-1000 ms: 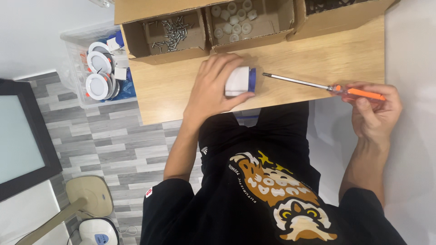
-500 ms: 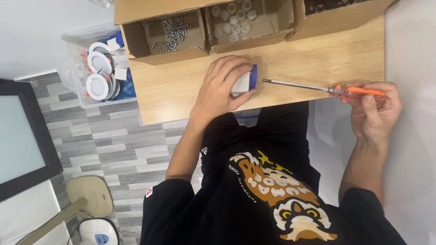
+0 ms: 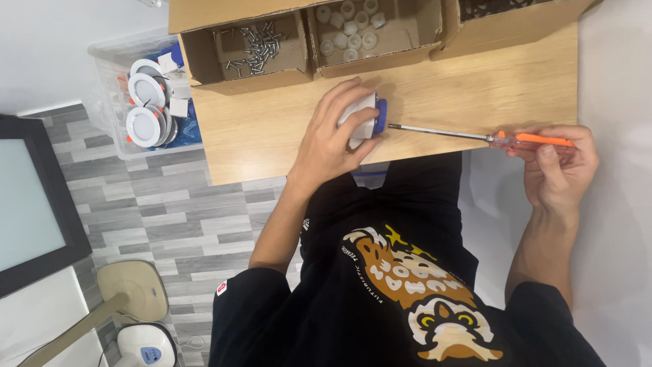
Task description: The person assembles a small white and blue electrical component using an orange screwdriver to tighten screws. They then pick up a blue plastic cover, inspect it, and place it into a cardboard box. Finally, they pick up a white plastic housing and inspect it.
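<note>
Three open brown cardboard boxes stand along the far edge of the wooden table: one [image 3: 238, 51] holds screws, the middle one [image 3: 380, 34] small white caps, the third [image 3: 516, 17] is cut off. A clear plastic bin [image 3: 129, 95] sits beside the table. A black-framed pale screen [image 3: 34, 204] stands lower left.

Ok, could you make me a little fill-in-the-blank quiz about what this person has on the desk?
1. The right hand grips a screwdriver with an ___ handle.
2. The screwdriver's tip points at the ___ end of the white part held by the left hand.
3. The leftmost cardboard box holds loose metal ___.

Missing words: orange; blue; screws.
</note>
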